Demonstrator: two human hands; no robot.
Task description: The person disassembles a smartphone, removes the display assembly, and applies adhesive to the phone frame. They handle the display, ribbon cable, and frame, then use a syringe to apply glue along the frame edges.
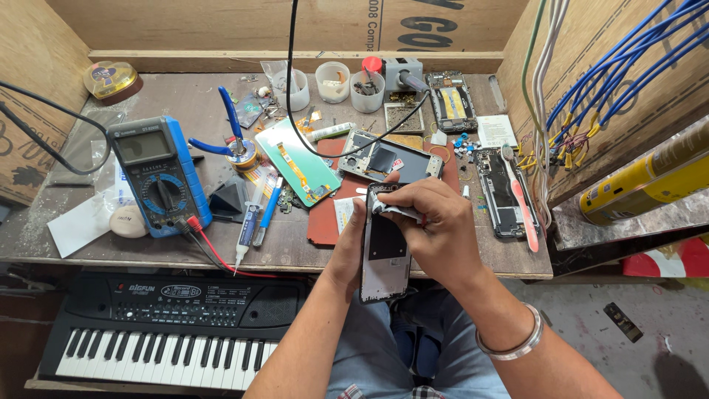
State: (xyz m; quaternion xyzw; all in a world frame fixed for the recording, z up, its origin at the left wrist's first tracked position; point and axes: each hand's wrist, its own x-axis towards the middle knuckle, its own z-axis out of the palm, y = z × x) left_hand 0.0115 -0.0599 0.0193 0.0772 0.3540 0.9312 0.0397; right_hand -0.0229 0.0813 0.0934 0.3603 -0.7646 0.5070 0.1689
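Observation:
An opened phone (pixel 385 251) with its back off stands on end over my lap, and my left hand (pixel 346 247) grips it along its left edge. My right hand (pixel 436 222) is curled over the phone's top end and pinches a thin silvery tool (pixel 395 212) against the upper part of the phone. A metal bangle (pixel 509 340) circles my right wrist. On the bench just beyond lie a dark red mat (pixel 325 218), a phone frame (pixel 390 160) and a green-backed screen panel (pixel 298 160).
A blue multimeter (pixel 159 177) with red and black leads sits at left, beside blue pliers (pixel 229 129), a syringe (pixel 246 229) and plastic cups (pixel 332 81). More open phones (pixel 501 192) and a toothbrush (pixel 521 203) lie at right. A keyboard (pixel 162 325) stands below the bench.

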